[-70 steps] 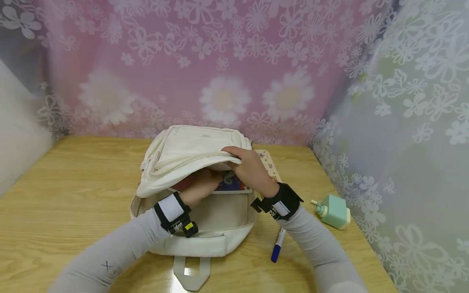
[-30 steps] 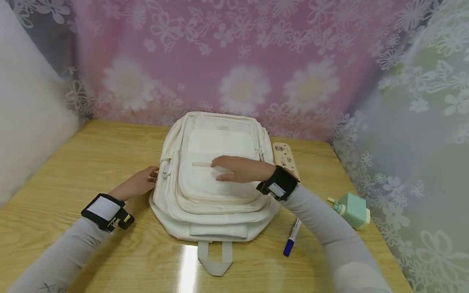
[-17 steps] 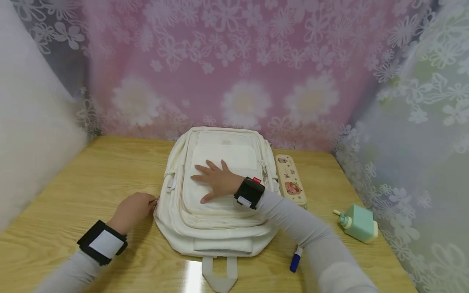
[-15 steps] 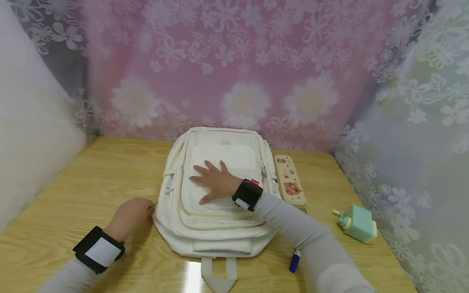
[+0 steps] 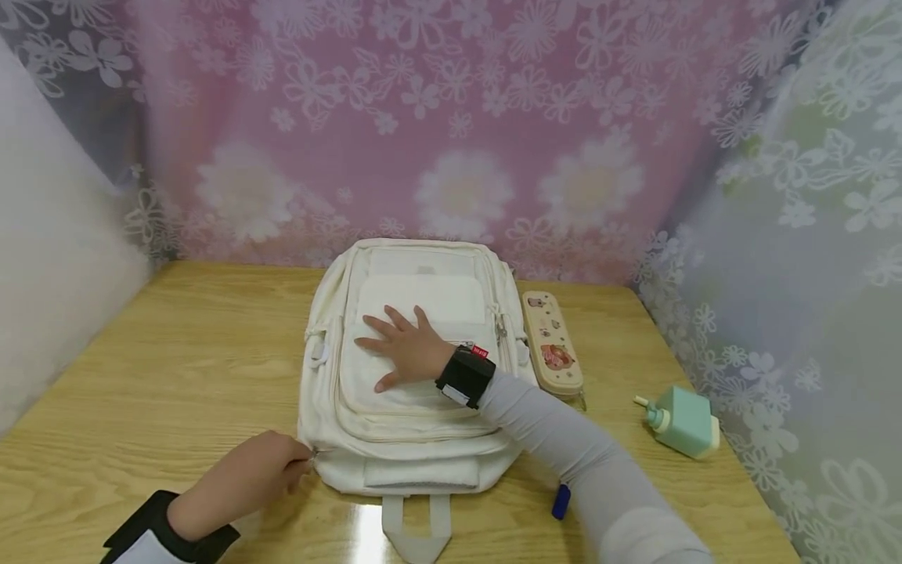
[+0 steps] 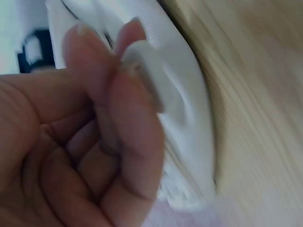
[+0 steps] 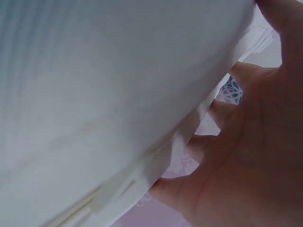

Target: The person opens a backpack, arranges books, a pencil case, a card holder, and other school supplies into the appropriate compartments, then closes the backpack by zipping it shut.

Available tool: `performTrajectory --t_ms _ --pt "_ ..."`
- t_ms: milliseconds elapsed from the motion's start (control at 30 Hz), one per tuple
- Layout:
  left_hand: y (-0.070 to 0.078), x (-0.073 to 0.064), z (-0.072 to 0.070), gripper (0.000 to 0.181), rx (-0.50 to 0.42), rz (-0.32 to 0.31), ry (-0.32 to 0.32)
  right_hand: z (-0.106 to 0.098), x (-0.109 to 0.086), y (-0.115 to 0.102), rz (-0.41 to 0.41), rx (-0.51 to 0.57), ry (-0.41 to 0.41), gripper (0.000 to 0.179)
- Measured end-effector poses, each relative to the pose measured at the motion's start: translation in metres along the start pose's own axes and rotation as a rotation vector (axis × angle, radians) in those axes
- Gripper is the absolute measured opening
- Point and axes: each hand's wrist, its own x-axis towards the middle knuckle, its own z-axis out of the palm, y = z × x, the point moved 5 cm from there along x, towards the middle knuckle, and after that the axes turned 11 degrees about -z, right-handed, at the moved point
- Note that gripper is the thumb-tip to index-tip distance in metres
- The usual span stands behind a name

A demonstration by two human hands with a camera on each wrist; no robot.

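Note:
A cream backpack (image 5: 423,294) lies flat on the wooden table, its front pocket up and its grey top loop (image 5: 417,540) toward me. At its near left corner my left hand (image 5: 257,474) pinches the zipper pull between thumb and fingers; the fingers hide most of it. The left wrist view shows that hand (image 6: 113,123) curled beside the bag's blurred white edge. My right hand (image 5: 412,351) rests on the front pocket with its fingers spread. In the right wrist view the fingertips of that hand (image 7: 246,156) touch the white fabric.
A cream pencil case (image 5: 553,341) with printed figures lies close along the bag's right side. A green pump bottle (image 5: 683,423) lies near the table's right edge. The blue cap of a marker (image 5: 561,501) shows beside my right sleeve. Floral curtains (image 5: 458,117) stand behind.
The lifted flap has come down over the bag's opening. My left hand left the inside and slid along the left side toward me. My right hand let go of the flap and spread on the front.

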Motion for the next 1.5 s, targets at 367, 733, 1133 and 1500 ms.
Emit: performTrajectory --t_ms 367,733,1133,1500 --pt "0.037 0.009 0.005 0.03 -0.169 -0.024 -0.083 -0.005 0.0 0.004 -0.025 0.087 -0.007 0.08" --pt "0.004 -0.005 -0.004 0.025 -0.495 -0.118 -0.275 -0.049 -0.041 -0.088 -0.299 0.151 0.184 0.032" --pt "-0.005 -0.001 -0.002 0.04 -0.682 -0.087 -0.423 -0.025 -0.046 -0.13 -0.203 0.029 0.227 0.015" --pt "-0.047 0.041 0.008 0.065 -0.786 -0.307 -0.324 -0.023 -0.058 -0.134 -0.281 -0.094 0.289 0.011"
